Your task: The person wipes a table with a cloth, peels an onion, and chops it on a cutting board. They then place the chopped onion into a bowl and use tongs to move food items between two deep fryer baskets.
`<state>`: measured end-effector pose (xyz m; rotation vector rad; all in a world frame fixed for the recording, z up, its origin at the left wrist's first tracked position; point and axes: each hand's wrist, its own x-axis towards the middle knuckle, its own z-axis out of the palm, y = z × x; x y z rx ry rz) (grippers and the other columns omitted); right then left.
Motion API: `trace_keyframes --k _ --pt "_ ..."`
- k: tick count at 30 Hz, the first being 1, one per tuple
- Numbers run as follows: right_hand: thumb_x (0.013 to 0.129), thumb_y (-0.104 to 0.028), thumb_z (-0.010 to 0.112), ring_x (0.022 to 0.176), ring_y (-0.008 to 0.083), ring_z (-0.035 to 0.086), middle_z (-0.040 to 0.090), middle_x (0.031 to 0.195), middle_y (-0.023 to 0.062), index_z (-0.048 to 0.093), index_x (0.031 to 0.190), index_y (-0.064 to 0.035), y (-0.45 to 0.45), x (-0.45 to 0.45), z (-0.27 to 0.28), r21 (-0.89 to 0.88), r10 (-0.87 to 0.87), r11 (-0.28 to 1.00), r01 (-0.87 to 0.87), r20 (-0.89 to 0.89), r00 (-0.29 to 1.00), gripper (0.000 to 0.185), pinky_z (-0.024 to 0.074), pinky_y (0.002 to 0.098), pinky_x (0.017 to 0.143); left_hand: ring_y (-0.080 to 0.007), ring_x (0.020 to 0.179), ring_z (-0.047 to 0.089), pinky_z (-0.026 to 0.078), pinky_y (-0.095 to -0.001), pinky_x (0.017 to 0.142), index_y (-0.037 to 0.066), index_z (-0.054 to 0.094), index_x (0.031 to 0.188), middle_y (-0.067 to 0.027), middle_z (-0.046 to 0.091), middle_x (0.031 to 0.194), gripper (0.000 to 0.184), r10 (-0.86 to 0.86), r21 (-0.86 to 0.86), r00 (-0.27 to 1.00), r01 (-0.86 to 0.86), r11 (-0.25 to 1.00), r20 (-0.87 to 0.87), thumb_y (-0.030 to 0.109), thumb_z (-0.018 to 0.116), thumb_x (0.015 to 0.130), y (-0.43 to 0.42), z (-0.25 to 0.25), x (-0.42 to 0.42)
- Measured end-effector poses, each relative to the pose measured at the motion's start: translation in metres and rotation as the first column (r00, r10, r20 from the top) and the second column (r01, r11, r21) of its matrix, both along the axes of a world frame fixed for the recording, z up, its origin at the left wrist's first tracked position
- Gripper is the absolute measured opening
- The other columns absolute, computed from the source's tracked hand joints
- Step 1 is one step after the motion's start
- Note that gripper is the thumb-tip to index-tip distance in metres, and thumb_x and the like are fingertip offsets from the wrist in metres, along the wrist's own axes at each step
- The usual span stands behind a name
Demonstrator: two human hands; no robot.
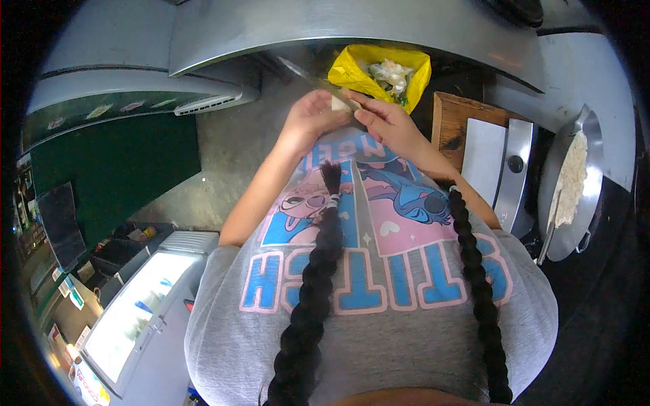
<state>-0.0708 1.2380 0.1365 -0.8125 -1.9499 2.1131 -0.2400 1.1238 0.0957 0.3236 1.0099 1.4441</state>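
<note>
Both of my hands are close together in front of my chest. My left hand (315, 116) is closed around a small pale piece (340, 103), perhaps a peeled vegetable; its kind is not clear. My right hand (387, 123) is closed beside it, its fingers meeting the piece. From between the hands a knife (296, 69) points up and to the left; its handle is mostly hidden and seems to lie in the right hand. Just beyond my fingers, a yellow plastic bag (352, 73) gapes, with whitish scraps (391, 74) inside.
A metal counter edge (352, 24) runs across the front. To the right are a wooden board (447, 125), a white panel beside a metal stove with a knob (516, 164), and a wok (594, 145) holding pale food and a long-handled utensil (552, 220). A lit freezer (139, 304) stands lower left.
</note>
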Motion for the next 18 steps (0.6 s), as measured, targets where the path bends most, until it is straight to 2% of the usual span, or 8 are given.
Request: trace_keyframes --k 2,6,8,11,12,14,16,18 --pt "0.099 -0.032 0.060 0.065 0.0051 0.046 0.051 0.070 -0.0062 0.055 0.140 -0.0091 -0.003 0.001 -0.006 0.155 -0.028 0.987 0.048 -0.126 0.992 0.047 0.0371 0.0212 0.057 -0.0207 0.101 0.066 0.054 -0.0328 0.089 -0.003 0.055 0.115 -0.0127 0.067 0.108 0.034 0.006 -0.012 0.999 -0.005 1.000 0.039 -0.001 0.070 0.085 0.000 0.006 0.002" --pt "0.099 -0.029 0.060 0.068 0.0053 0.043 0.051 0.073 -0.0058 0.053 0.142 -0.0100 0.001 0.001 0.006 0.194 0.028 0.981 -0.026 -0.006 1.000 0.047 0.0375 0.0217 0.059 -0.0197 0.100 0.066 0.054 -0.0332 0.089 -0.002 0.054 0.112 -0.0128 0.066 0.109 0.034 0.023 0.036 1.000 -0.023 0.999 -0.008 -0.002 0.072 0.083 0.005 0.003 0.005" --pt "0.099 -0.028 0.060 0.067 0.0054 0.041 0.050 0.073 -0.0055 0.053 0.143 -0.0109 0.002 0.000 0.006 0.163 0.035 0.986 -0.035 0.001 0.999 0.047 0.0364 0.0217 0.058 -0.0199 0.100 0.067 0.056 -0.0354 0.090 0.002 0.054 0.115 -0.0093 0.066 0.110 0.041 0.012 0.072 0.958 0.009 0.997 -0.287 -0.013 0.068 0.080 0.007 -0.002 0.005" --pt "0.100 -0.031 0.058 0.061 0.0044 0.041 0.048 0.067 -0.0054 0.054 0.142 -0.0116 0.006 0.000 0.003 0.076 0.032 0.997 -0.033 0.010 0.999 0.046 0.0344 0.0204 0.054 -0.0199 0.104 0.065 0.055 -0.0357 0.092 0.002 0.055 0.120 -0.0083 0.066 0.112 0.050 -0.029 0.041 0.933 0.047 0.998 -0.358 -0.016 0.069 0.076 0.005 -0.002 0.003" --pt "0.102 -0.034 0.055 0.057 0.0044 0.040 0.046 0.064 -0.0055 0.056 0.140 -0.0120 0.010 0.002 0.002 -0.056 0.033 0.998 -0.030 0.048 0.998 0.044 0.0330 0.0206 0.052 -0.0199 0.104 0.065 0.055 -0.0357 0.092 0.002 0.055 0.120 -0.0083 0.066 0.112 0.050 -0.029 0.041 0.933 0.047 0.998 -0.358 -0.016 0.069 0.076 0.006 -0.003 0.003" --pt "0.103 -0.036 0.052 0.052 0.0044 0.039 0.044 0.061 -0.0056 0.057 0.138 -0.0124 0.016 0.006 0.001 -0.187 0.039 0.982 -0.022 0.086 0.996 0.043 0.0317 0.0207 0.049 -0.0206 0.107 0.064 0.054 -0.0369 0.095 0.003 0.054 0.125 -0.0092 0.064 0.118 0.055 0.000 0.103 0.980 0.021 0.994 -0.197 -0.017 0.069 0.076 0.006 -0.007 0.003" --pt "0.104 -0.043 0.046 0.045 0.0055 0.035 0.041 0.056 -0.0058 0.060 0.131 -0.0131 0.021 0.007 0.002 -0.445 -0.039 0.892 0.086 0.115 0.993 0.042 0.0290 0.0221 0.045 -0.0210 0.108 0.063 0.053 -0.0357 0.095 0.003 0.053 0.123 -0.0107 0.063 0.119 0.053 -0.025 0.112 0.990 0.041 0.993 -0.136 -0.015 0.070 0.076 0.004 -0.008 0.000" --pt "0.103 -0.048 0.045 0.043 0.0060 0.032 0.040 0.055 -0.0055 0.060 0.127 -0.0122 0.027 0.005 0.008 -0.491 -0.050 0.865 0.104 0.122 0.991 0.045 0.0280 0.0229 0.044 -0.0213 0.109 0.063 0.053 -0.0345 0.095 0.004 0.053 0.121 -0.0121 0.063 0.120 0.051 -0.051 0.122 0.996 0.060 0.991 -0.075 -0.014 0.071 0.077 0.002 -0.009 -0.004"
